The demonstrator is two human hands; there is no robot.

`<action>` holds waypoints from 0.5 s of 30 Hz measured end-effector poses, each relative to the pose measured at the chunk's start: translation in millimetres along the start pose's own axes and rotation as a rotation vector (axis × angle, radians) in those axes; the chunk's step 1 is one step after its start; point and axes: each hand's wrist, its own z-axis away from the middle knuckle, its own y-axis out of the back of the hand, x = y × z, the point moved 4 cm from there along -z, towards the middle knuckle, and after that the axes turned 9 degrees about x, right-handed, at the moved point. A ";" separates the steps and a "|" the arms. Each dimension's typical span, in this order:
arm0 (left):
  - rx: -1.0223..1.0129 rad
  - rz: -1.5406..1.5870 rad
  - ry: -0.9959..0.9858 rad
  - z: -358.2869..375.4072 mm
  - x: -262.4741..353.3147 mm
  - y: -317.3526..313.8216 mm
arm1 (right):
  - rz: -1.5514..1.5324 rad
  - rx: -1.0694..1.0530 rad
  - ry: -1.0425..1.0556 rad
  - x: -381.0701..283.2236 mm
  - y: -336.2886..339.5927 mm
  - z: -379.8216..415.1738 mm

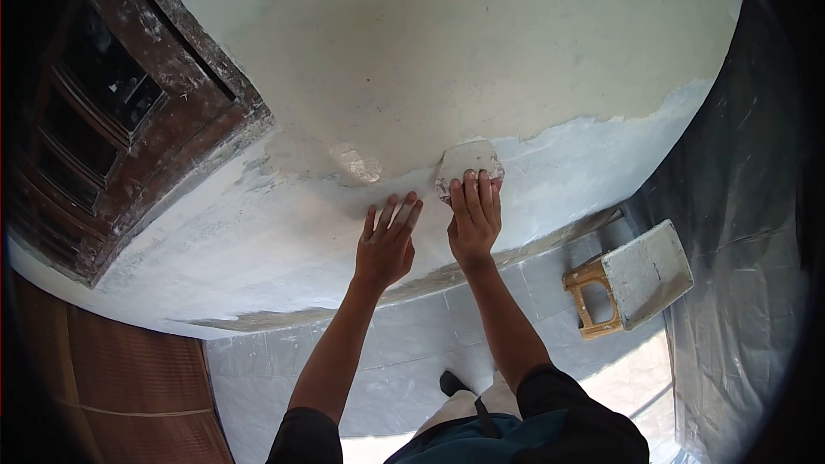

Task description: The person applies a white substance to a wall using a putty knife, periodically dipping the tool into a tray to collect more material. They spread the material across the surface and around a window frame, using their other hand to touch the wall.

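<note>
A pale wall (601,163) fills the view ahead, beige above and whiter along its lower band, with an uneven border between. Under the fingers of my right hand (473,223) is a flat, roundish, white-dusted pad (468,157) with reddish edges, held against the wall near that border. My left hand (386,245) is to the left of it, fingers stretched out and spread over the white band, holding nothing. A shiny patch (357,163) shows on the wall just above my left fingertips.
A dusty brown wooden frame with dark panes (103,120) borders the wall at left. On the grey tiled floor (404,361), a yellow stool (593,292) stands at right with a white-smeared tray (649,275) on it. Plastic sheeting (730,292) hangs at far right.
</note>
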 end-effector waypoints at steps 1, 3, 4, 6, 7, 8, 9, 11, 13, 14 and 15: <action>0.000 -0.009 -0.006 1.9 -1.1 -2.3 | 0.002 -0.001 -0.007 2.2 -3.7 2.6; -0.015 -0.035 -0.030 6.7 -2.9 -9.8 | 0.009 0.013 -0.004 4.5 -8.6 6.6; -0.020 -0.061 -0.050 8.7 -2.7 -12.7 | 0.012 0.010 -0.009 5.2 -10.3 8.7; -0.024 -0.057 -0.042 10.2 -1.5 -13.9 | 0.028 0.023 0.007 5.7 -12.1 10.8; -0.020 -0.055 -0.034 8.9 -1.5 -14.0 | 0.030 0.025 0.009 7.2 -12.5 13.2; -0.014 -0.056 -0.035 8.4 -1.0 -13.7 | 0.035 0.012 0.006 9.2 -12.9 17.5; -0.029 -0.050 -0.026 9.1 -0.9 -13.6 | 0.041 0.000 0.002 11.1 -13.3 21.3; -0.041 -0.045 -0.018 7.2 -0.1 -13.4 | 0.052 -0.008 0.004 14.6 -12.7 26.9; -0.025 -0.018 0.029 6.8 1.1 -10.2 | 0.059 -0.026 0.004 16.1 -7.8 32.7; -0.029 -0.015 0.032 8.3 2.4 -9.2 | 0.051 -0.059 -0.011 16.1 -3.5 35.2; -0.030 -0.022 0.032 7.2 2.2 -9.3 | 0.044 -0.088 -0.022 16.9 0.6 35.8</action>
